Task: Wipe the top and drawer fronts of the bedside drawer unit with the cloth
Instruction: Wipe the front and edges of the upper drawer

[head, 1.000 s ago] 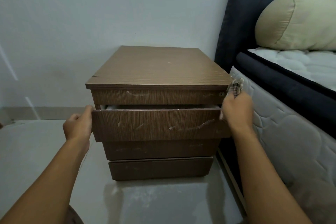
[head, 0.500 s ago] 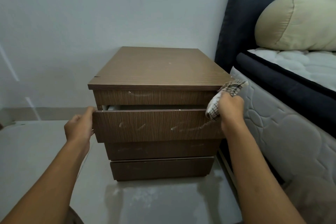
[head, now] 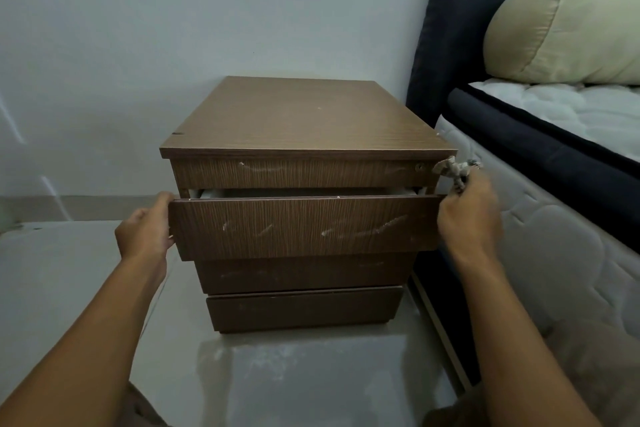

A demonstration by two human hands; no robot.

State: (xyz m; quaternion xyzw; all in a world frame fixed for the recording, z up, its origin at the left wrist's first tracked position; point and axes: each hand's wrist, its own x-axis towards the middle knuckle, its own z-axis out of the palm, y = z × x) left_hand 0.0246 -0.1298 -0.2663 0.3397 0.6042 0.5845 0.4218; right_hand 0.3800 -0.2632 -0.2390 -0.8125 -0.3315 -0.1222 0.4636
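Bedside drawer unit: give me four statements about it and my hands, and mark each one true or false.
1. The second drawer from the top is pulled partly out. True.
2. The cloth lies spread on top of the drawer unit. False: the right hand holds it bunched beside the unit's front right corner.
3. The left hand grips the second drawer's left edge. True.
4. A pillow rests on the drawer unit. False: it lies on the mattress.

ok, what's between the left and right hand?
The drawer front, pulled partly out: left hand grips its left edge, right hand, holding the cloth, sits at its right edge. Head view.
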